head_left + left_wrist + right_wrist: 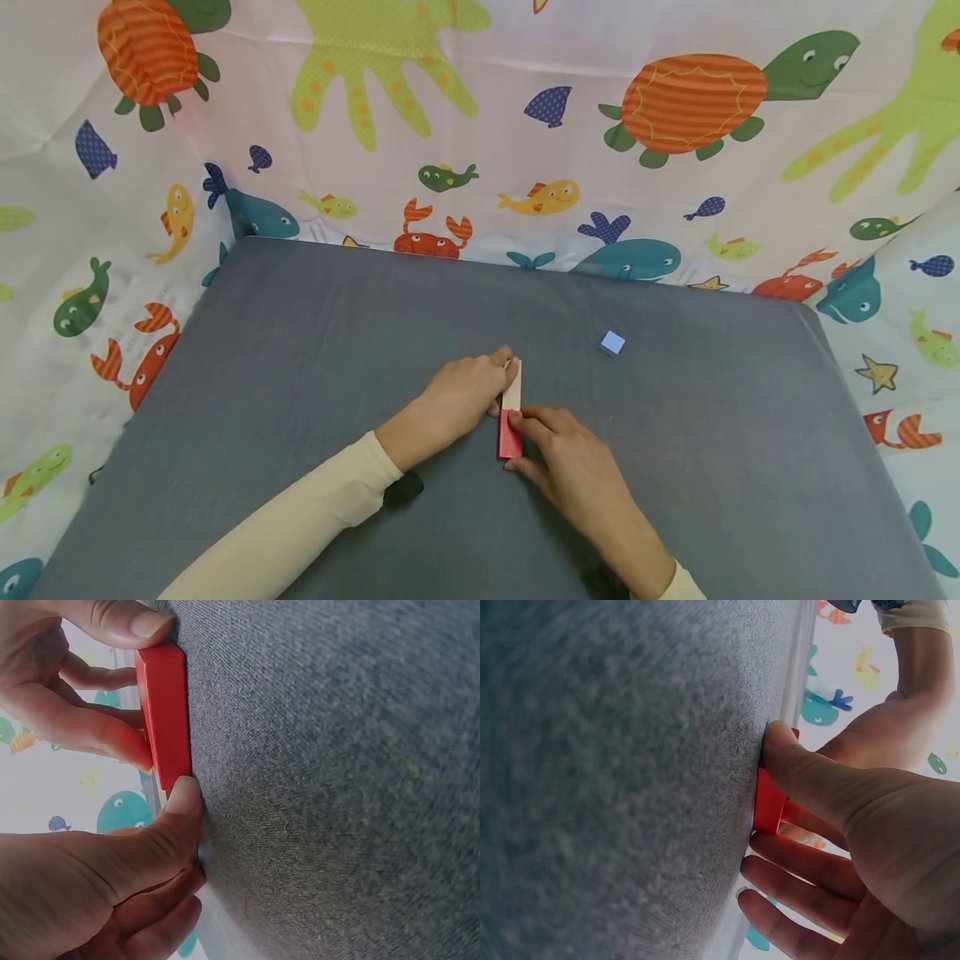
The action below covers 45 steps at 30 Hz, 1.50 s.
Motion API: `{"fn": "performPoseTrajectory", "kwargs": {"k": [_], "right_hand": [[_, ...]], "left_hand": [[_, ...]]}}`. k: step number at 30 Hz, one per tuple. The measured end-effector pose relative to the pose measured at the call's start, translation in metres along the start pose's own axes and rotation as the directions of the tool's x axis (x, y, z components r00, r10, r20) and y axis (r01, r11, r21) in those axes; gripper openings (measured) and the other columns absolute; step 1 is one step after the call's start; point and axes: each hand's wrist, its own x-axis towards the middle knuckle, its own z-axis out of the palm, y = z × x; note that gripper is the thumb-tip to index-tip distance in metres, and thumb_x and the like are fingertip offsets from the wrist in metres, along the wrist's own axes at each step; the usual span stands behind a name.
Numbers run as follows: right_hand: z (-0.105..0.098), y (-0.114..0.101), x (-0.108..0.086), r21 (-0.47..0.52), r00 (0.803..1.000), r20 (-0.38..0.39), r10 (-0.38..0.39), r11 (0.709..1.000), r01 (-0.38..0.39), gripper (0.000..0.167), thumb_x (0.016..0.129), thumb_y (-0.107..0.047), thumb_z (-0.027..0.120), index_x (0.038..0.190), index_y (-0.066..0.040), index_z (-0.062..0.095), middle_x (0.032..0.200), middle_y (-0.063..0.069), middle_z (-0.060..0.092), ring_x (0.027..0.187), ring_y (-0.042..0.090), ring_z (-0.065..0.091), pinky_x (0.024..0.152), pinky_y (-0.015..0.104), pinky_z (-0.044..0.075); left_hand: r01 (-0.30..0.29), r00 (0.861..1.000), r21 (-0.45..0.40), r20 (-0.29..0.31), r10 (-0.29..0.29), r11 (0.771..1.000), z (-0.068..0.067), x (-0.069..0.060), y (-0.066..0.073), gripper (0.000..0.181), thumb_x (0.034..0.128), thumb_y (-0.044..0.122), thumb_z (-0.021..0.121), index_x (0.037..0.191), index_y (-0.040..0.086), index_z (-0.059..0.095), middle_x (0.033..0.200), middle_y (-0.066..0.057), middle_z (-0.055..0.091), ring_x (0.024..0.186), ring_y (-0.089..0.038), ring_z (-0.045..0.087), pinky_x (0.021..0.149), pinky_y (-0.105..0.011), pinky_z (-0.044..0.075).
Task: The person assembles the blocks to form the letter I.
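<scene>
On the grey cloth, a red block (510,437) and a pale wooden block (512,387) lie end to end in one line, the red one nearer to me. My left hand (467,395) grips the pale block from the left, fingers round its far end. With thumb at the near end and fingers on the top and right side, my right hand (577,467) holds the red block. The left wrist view shows my left thumb at a corner of the red block (169,712). Most of the pale block is hidden in both wrist views.
A small light-blue cube (612,342) sits on the grey surface (720,417), beyond and right of my hands. Behind and at both sides hangs a white cloth (360,183) printed with sea animals.
</scene>
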Motion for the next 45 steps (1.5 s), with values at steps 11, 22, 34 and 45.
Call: {"fn": "performPoseTrajectory", "kwargs": {"k": [11, 22, 34, 45], "right_hand": [[0.0, -0.002, 0.001, -0.024, 1.0, 0.006, -0.009, 1.0, 0.01, 0.058, 0.078, -0.037, 0.095, 0.13, -0.016, 0.077, 0.127, 0.0, 0.073, 0.11, 0.021, 0.069, 0.092, 0.042, 0.059], [0.0, -0.001, 0.0, -0.031, 1.0, 0.023, -0.002, 1.0, 0.002, 0.059, 0.078, -0.037, 0.094, 0.13, -0.016, 0.078, 0.128, 0.001, 0.073, 0.109, 0.021, 0.07, 0.091, 0.041, 0.06], [-0.003, -0.001, 0.004, -0.045, 0.999, -0.014, -0.032, 0.998, 0.032, 0.058, 0.078, -0.037, 0.095, 0.128, -0.015, 0.078, 0.124, 0.0, 0.073, 0.105, 0.02, 0.07, 0.086, 0.04, 0.06], [-0.003, -0.002, 0.005, -0.036, 1.0, -0.02, -0.015, 0.999, 0.014, 0.052, 0.077, -0.041, 0.094, 0.122, -0.018, 0.081, 0.121, -0.006, 0.073, 0.101, 0.018, 0.07, 0.08, 0.039, 0.061]], "left_hand": [[0.033, 0.999, -0.002, 0.038, -0.032, 0.999, -0.003, 0.0, 0.006, 0.068, 0.0934, 0.023, 0.078, 0.156, 0.01, 0.054, 0.149, -0.007, 0.057, 0.087, -0.022, 0.07, 0.066, -0.035, 0.057], [0.032, 0.998, 0.036, 0.049, -0.034, 0.999, -0.001, 0.0, 0.008, 0.07, 0.0937, 0.02, 0.079, 0.158, 0.011, 0.052, 0.149, -0.007, 0.055, 0.082, -0.02, 0.069, 0.064, -0.032, 0.057], [0.028, 0.995, -0.004, 0.092, -0.027, 1.0, -0.01, -0.001, 0.004, 0.095, 0.0784, 0.036, 0.088, 0.16, 0.008, 0.047, 0.157, -0.007, 0.051, 0.092, -0.025, 0.072, 0.074, -0.036, 0.06], [0.061, 0.989, -0.008, 0.138, -0.059, 0.998, -0.005, -0.015, 0.012, 0.118, 0.0776, 0.072, 0.074, 0.166, 0.007, 0.031, 0.174, -0.01, 0.027, 0.147, -0.025, 0.05, 0.102, -0.04, 0.055]]}}
